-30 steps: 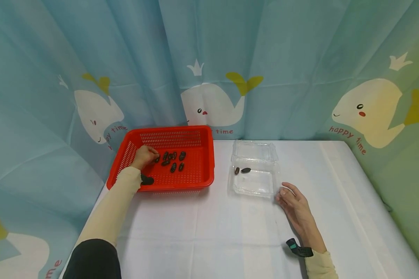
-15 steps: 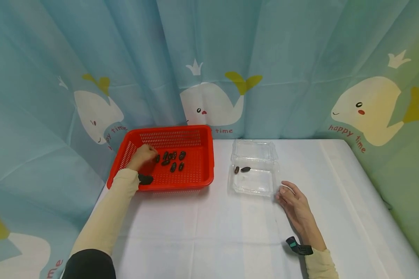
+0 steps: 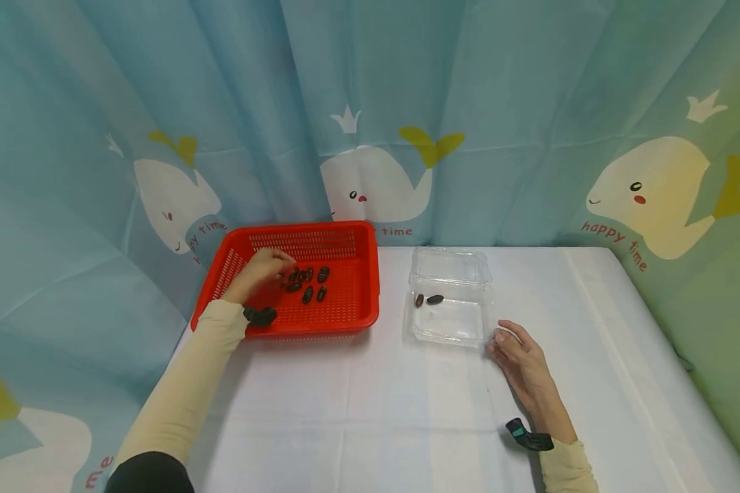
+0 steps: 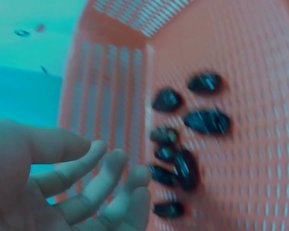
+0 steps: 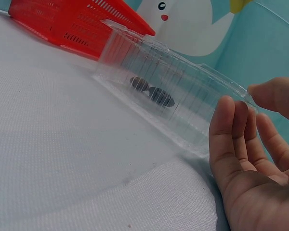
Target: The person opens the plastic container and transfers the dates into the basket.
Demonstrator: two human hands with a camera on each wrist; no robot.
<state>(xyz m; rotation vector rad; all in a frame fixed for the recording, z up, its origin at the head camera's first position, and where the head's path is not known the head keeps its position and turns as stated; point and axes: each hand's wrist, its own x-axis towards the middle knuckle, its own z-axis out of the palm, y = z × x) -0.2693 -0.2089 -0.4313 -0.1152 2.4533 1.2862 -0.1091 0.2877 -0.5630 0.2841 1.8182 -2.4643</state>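
Observation:
My left hand [image 3: 262,272] is inside the red basket [image 3: 345,317], its fingertips beside a loose group of dark brown, wrinkled dates [image 3: 307,295]. In the left wrist view, the fingers [image 4: 113,161] are bent loosely and apart, with nothing seen between them. Several dates [image 4: 207,121] lie on the basket floor just past the fingertips; in the head view one is partly hidden by the hand. My right hand [image 3: 524,363] holds the near right corner of a clear plastic box [image 3: 447,337], fingers against its wall and rim. Two dates [image 5: 161,96] lie inside the box.
The box's hinged lid [image 3: 449,266] is folded back toward the curtain [image 3: 518,198]. Basket and box stand side by side at the back of a table with a white cloth [image 3: 376,411]. The basket's slatted walls rise around the left hand.
My left hand has moved slightly right and lifted over the dates, from beside the leftmost date, its fingers loosening. The right hand and the box have stayed in place.

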